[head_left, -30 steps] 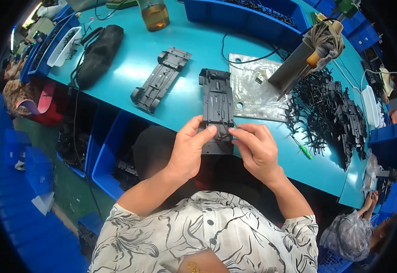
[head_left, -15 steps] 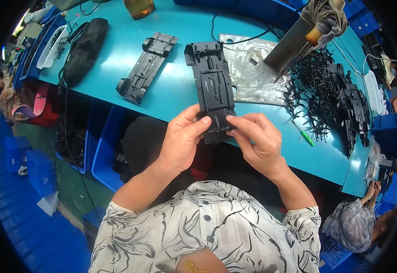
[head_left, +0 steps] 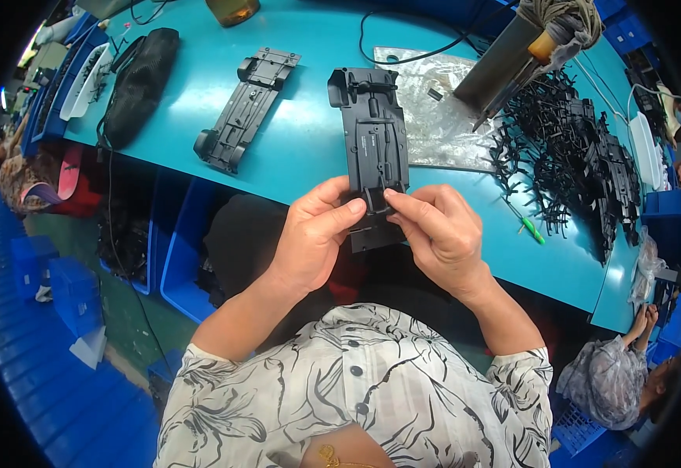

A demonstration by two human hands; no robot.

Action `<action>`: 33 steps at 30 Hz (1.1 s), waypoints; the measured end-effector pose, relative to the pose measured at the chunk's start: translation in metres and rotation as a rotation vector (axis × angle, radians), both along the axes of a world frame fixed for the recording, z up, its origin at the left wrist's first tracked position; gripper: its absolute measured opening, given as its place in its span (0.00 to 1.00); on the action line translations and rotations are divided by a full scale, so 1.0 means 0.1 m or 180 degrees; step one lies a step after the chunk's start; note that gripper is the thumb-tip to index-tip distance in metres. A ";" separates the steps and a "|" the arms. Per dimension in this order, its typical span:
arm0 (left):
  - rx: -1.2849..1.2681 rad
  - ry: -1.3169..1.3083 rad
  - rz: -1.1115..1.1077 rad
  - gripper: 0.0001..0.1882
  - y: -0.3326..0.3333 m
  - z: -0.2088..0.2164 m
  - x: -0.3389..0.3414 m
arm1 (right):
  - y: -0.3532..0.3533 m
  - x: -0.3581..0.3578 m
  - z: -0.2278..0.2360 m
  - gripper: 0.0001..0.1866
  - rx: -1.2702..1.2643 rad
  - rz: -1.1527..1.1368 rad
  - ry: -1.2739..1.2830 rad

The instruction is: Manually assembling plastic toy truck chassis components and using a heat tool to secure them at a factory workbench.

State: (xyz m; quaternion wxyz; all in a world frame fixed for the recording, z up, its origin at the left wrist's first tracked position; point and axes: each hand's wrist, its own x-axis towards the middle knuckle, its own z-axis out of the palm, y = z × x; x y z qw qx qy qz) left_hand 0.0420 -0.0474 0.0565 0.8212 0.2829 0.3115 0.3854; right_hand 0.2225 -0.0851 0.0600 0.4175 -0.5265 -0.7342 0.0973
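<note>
A long black plastic toy-car chassis (head_left: 375, 140) is held up over the table's near edge, its far end pointing away from me. My left hand (head_left: 313, 234) grips its near left side, thumb on top and fingers underneath. At the near right edge, my right hand (head_left: 439, 234) pinches the chassis between thumb and forefinger; whether a small part is also in that pinch I cannot make out. A second black chassis (head_left: 247, 109) lies on the teal table to the left.
At the right are a heap of black plastic parts (head_left: 543, 148) and a green-handled screwdriver (head_left: 533, 231). A metal plate (head_left: 449, 117) and a dark container with tools (head_left: 496, 66) stand behind. A black pouch (head_left: 144, 90) and a white tray (head_left: 87, 86) lie left. Another person (head_left: 606, 382) sits at lower right.
The held chassis has turned slightly, its far end shifting to the right. My right thumb and forefinger have moved a little up and left along its edge. Both hands keep their hold.
</note>
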 end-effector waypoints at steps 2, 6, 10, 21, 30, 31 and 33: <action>0.0009 0.0006 0.0047 0.15 -0.01 0.02 0.01 | -0.01 -0.02 0.00 0.19 -0.0036 0.0006 -0.0002; 0.0248 0.0230 0.0181 0.11 -0.02 -0.02 0.03 | -0.04 -0.06 -0.01 0.19 -0.0034 0.0024 0.0031; 0.0480 0.0326 0.0400 0.08 -0.03 -0.03 0.04 | -0.04 -0.08 -0.03 0.17 -0.0163 0.0135 0.0296; 0.0670 0.0326 0.0658 0.06 -0.06 -0.02 0.08 | -0.07 -0.17 -0.01 0.06 -0.2061 -0.0319 0.2953; 0.0826 0.0387 0.0628 0.06 -0.08 -0.04 0.05 | -0.03 -0.22 -0.01 0.06 -0.2225 -0.0397 0.3029; 0.0826 0.0388 0.0636 0.06 -0.08 -0.04 0.04 | -0.03 -0.21 -0.02 0.06 -0.2229 -0.0388 0.3026; 0.1044 0.0475 0.0676 0.07 -0.09 -0.03 0.04 | -0.02 -0.20 -0.02 0.05 -0.2408 -0.0338 0.3041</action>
